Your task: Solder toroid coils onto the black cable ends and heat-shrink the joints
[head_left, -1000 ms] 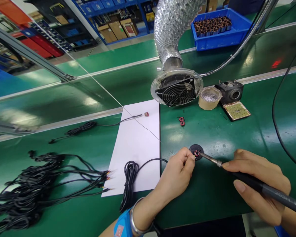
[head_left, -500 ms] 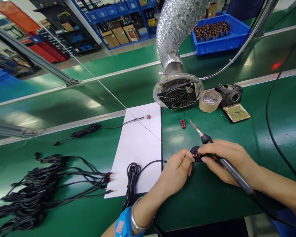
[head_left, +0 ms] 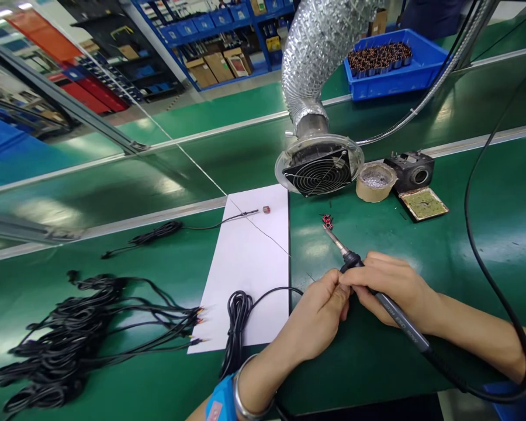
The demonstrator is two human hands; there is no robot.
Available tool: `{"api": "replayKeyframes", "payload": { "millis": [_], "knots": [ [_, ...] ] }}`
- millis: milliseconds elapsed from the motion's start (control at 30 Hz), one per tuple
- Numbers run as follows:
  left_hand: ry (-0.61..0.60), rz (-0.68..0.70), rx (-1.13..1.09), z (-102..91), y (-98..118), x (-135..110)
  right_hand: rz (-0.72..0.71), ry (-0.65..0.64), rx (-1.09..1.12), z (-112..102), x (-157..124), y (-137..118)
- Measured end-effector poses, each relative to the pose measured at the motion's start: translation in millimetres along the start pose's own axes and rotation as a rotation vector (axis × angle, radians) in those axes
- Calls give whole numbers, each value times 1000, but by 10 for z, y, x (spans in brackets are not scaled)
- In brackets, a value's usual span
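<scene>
The right hand [head_left: 392, 286] is gripping a soldering iron [head_left: 404, 328], its fingers [head_left: 370, 260] clenching around the front of the black handle. The iron is lying slantwise across that hand, just above the green tabletop [head_left: 447, 245], with its metal tip pointing up and away towards a pair of small red-and-black coils [head_left: 327, 221] lying near it. The iron's black cord [head_left: 486, 263] is looping off to the right.

The left hand [head_left: 318, 316] is sitting just beside the right one, its fingers [head_left: 339, 292] pinching together and touching the right fingertips; whatever they are pinching is hidden between the two hands. A blue wrist strap [head_left: 221, 402] and a metal bangle [head_left: 242, 386] are circling the left wrist.

A coiled black cable [head_left: 235, 318] is resting partly on a white paper sheet [head_left: 249, 263] left of the hands, its free end running towards the left hand. Further left, a bundle of black cables [head_left: 65, 345] is lying on the tabletop. Behind the hands, a fume extractor fan [head_left: 319, 171] is hanging from a foil duct [head_left: 318, 52], with a tape roll [head_left: 374, 181], a soldering iron stand [head_left: 411, 169] and a sponge tray [head_left: 423, 203] standing to its right.
</scene>
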State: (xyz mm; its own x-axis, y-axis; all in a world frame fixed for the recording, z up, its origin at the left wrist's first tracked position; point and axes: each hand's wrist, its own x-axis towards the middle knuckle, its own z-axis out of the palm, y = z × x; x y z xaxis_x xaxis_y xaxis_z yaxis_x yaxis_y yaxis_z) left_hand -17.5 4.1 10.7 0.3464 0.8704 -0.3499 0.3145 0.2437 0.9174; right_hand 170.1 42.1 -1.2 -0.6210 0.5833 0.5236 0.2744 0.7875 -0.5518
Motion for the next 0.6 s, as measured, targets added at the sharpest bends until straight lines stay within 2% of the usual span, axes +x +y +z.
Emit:
{"api": "replayKeyframes", "payload": {
  "millis": [133,267,467,600],
  "knots": [
    [66,44,133,8,87,-22,23,8,-61,11,-33,-19],
    [102,41,133,15,87,0,86,24,-7,36,-66,-52],
    [111,-18,-95,62,-20,60,161,61,75,51,-57,-112],
    [19,-130,-325,75,-45,80,166,72,83,44,-55,-122]
  ]
}}
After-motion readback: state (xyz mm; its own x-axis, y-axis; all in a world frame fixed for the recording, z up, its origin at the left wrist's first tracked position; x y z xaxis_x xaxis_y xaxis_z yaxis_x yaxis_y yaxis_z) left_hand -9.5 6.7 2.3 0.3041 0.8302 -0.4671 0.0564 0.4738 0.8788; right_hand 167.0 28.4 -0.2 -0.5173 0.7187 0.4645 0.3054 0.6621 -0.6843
